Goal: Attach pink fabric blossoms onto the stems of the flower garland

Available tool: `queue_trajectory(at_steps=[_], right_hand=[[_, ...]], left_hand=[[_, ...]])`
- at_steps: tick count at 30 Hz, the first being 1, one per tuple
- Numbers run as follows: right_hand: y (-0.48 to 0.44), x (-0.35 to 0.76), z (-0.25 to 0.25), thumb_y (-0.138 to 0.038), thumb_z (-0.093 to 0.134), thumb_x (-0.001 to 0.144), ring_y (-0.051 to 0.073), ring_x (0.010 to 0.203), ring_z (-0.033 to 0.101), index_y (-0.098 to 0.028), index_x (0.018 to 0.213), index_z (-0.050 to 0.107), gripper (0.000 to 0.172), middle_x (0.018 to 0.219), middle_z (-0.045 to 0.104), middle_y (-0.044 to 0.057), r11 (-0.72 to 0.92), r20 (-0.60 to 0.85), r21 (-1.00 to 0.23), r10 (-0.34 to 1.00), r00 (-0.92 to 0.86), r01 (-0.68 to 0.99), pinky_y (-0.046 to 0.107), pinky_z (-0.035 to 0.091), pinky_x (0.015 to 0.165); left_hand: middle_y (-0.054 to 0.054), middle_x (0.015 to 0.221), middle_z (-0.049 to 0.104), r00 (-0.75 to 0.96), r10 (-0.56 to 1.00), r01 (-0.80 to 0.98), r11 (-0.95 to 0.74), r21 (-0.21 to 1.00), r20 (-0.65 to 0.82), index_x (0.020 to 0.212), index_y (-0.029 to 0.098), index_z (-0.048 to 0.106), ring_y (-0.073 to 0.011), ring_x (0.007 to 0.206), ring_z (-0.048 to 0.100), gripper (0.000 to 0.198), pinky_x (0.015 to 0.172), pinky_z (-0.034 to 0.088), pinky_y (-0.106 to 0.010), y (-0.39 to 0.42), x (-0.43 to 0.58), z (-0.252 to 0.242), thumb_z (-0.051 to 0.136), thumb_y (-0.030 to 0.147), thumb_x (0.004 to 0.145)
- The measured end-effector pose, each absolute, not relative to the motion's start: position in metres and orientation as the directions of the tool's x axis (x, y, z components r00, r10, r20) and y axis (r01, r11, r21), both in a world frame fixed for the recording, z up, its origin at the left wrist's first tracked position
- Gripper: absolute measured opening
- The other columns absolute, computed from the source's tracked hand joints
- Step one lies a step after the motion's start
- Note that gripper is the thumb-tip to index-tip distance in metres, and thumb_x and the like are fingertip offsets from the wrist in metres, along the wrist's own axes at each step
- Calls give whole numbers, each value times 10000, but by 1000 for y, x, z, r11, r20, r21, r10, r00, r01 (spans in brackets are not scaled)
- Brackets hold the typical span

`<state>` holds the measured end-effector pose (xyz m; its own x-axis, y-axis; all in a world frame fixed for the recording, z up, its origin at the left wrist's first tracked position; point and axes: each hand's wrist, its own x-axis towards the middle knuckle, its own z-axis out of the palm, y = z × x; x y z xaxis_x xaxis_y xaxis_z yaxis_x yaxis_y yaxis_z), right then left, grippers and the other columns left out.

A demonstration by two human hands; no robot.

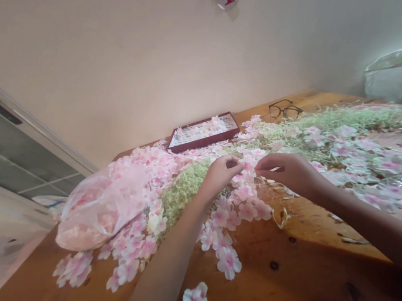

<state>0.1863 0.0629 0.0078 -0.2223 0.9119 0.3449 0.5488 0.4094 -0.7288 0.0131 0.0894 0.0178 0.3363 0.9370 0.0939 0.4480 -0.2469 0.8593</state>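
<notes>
There's one tray point(204, 141), one eyeglasses pair point(284, 111), many flowers point(229, 263).

Bare left hand point(219, 175) and bare right hand point(291, 172), with slim, uncovered forearms point(171, 252) tapering toward the wrists

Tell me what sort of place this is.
Likely a flower-craft workspace: artificial-looking pink flowers lie spread across a wooden table, with a translucent plastic bag and a shallow dark-red tray of flowers among them.
</notes>
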Motion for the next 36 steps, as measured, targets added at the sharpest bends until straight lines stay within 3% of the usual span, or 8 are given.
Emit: queue_trajectory(at_steps=[16,22,28,32,36], right_hand=[[52,181,5,-282,500,723,122,602,550,-195,722,578,117,689,612,13,440,487,-606,864,-128,662,237,417,558],[52,181,4,-283,503,720,126,607,553,-194,716,585,121,697,618,15,448,491,-617,861,-128,646,244,412,567],[60,187,8,-348,528,688,131,585,558,-195,685,615,176,615,609,5,319,317,-836,945,-82,447,250,425,547],[61,186,6,-354,554,655,134,644,572,-188,658,616,177,666,618,12,145,116,-974,979,-166,174,264,456,633],[62,183,2,-321,597,614,124,667,562,-173,596,601,149,681,601,14,35,32,-999,985,-172,17,259,464,672]], left_hand=[[-31,700,545,390,917,462,-269,845,79,705,155,509,-142,684,538,242,652,417,-283,82,23,21,528,395,672],[-37,739,561,409,912,353,-152,923,-6,723,155,535,-146,723,561,233,699,437,-295,81,23,23,517,385,690],[-43,777,588,466,881,100,44,994,-86,757,145,558,-129,721,581,157,769,436,-319,82,21,27,503,285,714],[-60,856,590,462,887,240,-142,960,16,824,145,577,-144,794,562,215,783,422,-318,84,19,23,562,295,671],[-68,843,593,441,892,376,-286,882,101,813,141,577,-153,784,551,244,735,428,-296,84,18,21,542,344,682]])
